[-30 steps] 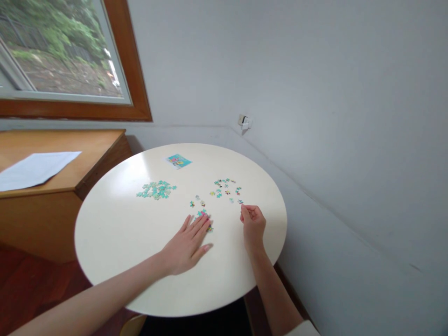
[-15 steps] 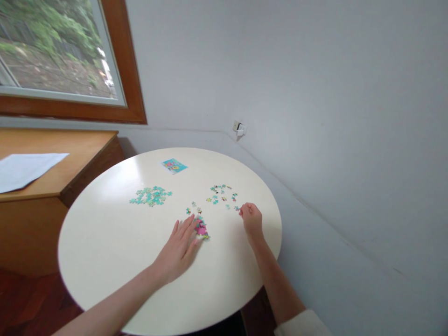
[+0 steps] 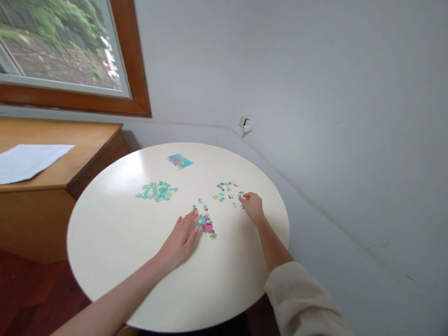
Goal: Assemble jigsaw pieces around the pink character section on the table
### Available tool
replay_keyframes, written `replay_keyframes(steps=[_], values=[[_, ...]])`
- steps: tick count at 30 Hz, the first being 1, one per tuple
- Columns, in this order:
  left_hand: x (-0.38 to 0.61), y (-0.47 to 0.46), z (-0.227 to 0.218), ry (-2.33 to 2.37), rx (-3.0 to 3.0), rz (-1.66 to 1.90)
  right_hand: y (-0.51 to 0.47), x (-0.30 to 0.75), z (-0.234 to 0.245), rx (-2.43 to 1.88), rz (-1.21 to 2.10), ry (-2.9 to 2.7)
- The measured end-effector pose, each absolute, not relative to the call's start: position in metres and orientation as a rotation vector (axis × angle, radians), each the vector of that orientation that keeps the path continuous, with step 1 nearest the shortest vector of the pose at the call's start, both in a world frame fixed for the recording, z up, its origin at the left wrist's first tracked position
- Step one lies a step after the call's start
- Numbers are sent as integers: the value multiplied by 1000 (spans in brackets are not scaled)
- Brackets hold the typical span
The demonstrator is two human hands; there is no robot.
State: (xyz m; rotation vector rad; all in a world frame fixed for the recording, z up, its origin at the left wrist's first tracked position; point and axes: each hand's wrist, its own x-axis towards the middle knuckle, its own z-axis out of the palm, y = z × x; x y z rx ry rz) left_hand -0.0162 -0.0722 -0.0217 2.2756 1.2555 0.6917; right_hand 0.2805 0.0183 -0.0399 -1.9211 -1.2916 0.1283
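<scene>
My left hand [image 3: 182,235] rests on the white table with its fingers spread, holding nothing. Its fingertips touch or lie right beside the joined patch of jigsaw puzzle [image 3: 207,225], which shows a pink figure on teal. Two or three loose pieces [image 3: 205,208] lie just beyond those fingertips. On the right, my right hand [image 3: 252,205] has thumb and forefinger bent together at a small puzzle piece [image 3: 240,196], partly covered by the fingertips. Another piece [image 3: 242,206] peeks out under that hand. Several more loose pieces [image 3: 221,198] are scattered to its left.
A spread of teal puzzle pieces [image 3: 157,191] lies on the left of the round table [image 3: 115,261]. Behind it is a small picture card [image 3: 179,161]. A wooden cabinet [image 3: 94,151] with paper sheets [image 3: 31,161] stands at left; a wall [image 3: 336,154] borders the right.
My right hand has moved from a lower piece to the pieces just beyond it. My left hand has slid off the joined patch, uncovering more of the pink figure. The view has shifted slightly.
</scene>
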Motion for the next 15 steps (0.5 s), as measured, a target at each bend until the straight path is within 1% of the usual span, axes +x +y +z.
replay_keyframes(steps=[5,10,15], values=[[-13,-77,-14,1153,2387,547,16,281,-38,-1951,198,-1265],[-13,-81,-9,1088,2432,429,14,279,-37,-1950,198,-1240],[-14,-81,-8,1092,2451,402,13,278,-43,-1933,190,-1255]])
